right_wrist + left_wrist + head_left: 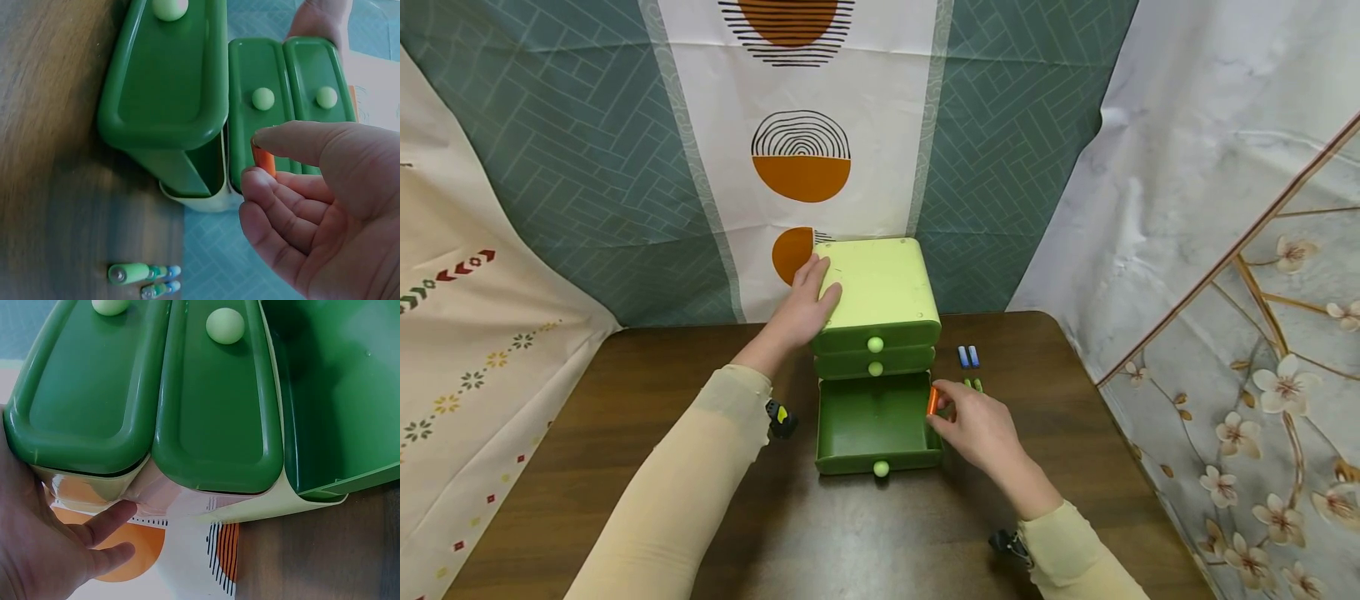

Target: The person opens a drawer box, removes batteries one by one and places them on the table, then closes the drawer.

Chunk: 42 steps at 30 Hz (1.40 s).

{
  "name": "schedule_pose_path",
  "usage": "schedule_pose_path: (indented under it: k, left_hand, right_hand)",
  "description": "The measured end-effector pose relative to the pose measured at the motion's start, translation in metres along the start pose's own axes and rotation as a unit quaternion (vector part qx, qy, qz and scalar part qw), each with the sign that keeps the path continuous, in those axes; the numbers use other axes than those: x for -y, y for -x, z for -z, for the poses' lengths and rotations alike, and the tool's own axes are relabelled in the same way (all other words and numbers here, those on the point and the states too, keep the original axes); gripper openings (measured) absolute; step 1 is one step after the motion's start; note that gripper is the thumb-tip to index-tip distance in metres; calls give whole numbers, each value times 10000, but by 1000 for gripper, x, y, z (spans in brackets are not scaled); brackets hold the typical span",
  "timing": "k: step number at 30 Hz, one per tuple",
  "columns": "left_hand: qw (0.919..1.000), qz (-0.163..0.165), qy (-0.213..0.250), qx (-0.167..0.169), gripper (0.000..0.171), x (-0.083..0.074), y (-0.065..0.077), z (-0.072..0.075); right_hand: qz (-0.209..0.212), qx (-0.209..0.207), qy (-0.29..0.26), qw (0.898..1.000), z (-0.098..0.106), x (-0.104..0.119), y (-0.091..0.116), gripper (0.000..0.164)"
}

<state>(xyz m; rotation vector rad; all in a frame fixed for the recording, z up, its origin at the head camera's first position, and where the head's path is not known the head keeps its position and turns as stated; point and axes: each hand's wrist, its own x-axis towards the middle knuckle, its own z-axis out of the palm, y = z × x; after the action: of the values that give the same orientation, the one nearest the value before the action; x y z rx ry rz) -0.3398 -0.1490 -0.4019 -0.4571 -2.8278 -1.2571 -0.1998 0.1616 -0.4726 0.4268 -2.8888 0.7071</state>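
A small drawer cabinet (880,283) with a pale yellow-green top stands on the table; its bottom drawer (874,421) is pulled out and shows a bare floor. The upper two green drawers with round knobs are pushed in. My left hand (805,308) rests on the cabinet's top left edge, its fingers spread along the side in the left wrist view. Between thumb and fingers, my right hand (981,423) pinches an orange battery (264,159) near the open drawer's right wall. Beyond that hand lie green batteries (128,273) and blue batteries (968,357).
The brown wooden table (662,467) ends at a patterned cloth (805,92) behind the cabinet. A flowered cloth (1247,400) hangs at the right, and a cream cloth (482,375) at the left.
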Motion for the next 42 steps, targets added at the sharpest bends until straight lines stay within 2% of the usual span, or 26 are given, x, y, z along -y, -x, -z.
schedule_pose_path:
  k: [21, 42]
  left_hand:
    - [10000, 32, 1, 30, 75, -1, 1, 0]
    - [10000, 21, 5, -14, 74, -5, 3, 2]
  right_hand:
    - [-253, -51, 28, 9997, 7, -24, 9, 47]
    - [-706, 91, 77, 9974, 9, -55, 22, 51]
